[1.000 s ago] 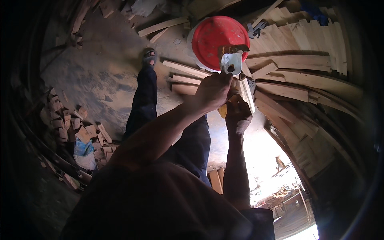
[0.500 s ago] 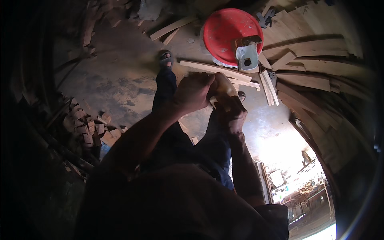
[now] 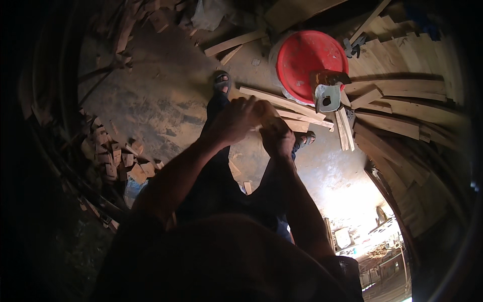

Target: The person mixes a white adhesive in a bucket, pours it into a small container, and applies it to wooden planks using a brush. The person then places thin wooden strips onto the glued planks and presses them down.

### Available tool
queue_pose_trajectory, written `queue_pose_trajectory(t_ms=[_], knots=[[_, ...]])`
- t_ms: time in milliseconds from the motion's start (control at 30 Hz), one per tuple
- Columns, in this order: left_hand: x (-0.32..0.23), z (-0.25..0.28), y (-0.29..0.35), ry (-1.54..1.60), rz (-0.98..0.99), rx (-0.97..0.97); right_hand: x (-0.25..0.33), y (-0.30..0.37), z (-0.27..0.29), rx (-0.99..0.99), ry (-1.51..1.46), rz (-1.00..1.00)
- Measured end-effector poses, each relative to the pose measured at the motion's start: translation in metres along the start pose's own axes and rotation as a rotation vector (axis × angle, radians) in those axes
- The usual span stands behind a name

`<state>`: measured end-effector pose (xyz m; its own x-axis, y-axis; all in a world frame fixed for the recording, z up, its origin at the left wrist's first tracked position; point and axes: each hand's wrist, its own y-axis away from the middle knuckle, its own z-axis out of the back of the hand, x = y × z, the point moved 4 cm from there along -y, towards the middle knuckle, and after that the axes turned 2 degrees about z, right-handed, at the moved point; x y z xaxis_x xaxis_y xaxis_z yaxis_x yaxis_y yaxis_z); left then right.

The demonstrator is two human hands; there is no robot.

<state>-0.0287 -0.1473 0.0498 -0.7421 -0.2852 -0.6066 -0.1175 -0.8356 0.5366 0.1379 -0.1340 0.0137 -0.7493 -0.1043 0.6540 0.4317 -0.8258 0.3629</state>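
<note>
Both hands are raised close together in front of my legs. Between them is a pale brownish, rounded object (image 3: 270,117), mostly covered by fingers and too dim to name. My left hand (image 3: 237,121) is closed at its left side. Lower and to the right, my right hand (image 3: 278,141) wraps round it. Beyond them stands a bucket with a red lid (image 3: 302,60). A cut-open whitish plastic container (image 3: 328,98), stained brown, sits at the lid's near right edge.
Long wooden strips (image 3: 282,103) lie on the floor (image 3: 151,95) beyond my hands. Stacked boards (image 3: 402,90) fill the right side. A heap of small wood blocks (image 3: 118,156) is at left. Bright light enters at lower right, and my sandalled foot (image 3: 221,80) is ahead.
The view has shifted, so the bucket and boards sit lower and farther right. My hands have drawn closer together and the object between them has turned, showing less of its pale surface.
</note>
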Motion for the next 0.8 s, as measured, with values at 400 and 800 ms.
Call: queue_pose_trajectory(t_ms=[400,800], knots=[[0.154,-0.058,0.131,0.039,0.409,-0.021,-0.111,-0.179,-0.198,0.110,-0.291,-0.237],[0.017,-0.003,-0.088,0.194,-0.092,-0.054,-0.180,-0.029,-0.104,-0.244,-0.569,-0.644]])
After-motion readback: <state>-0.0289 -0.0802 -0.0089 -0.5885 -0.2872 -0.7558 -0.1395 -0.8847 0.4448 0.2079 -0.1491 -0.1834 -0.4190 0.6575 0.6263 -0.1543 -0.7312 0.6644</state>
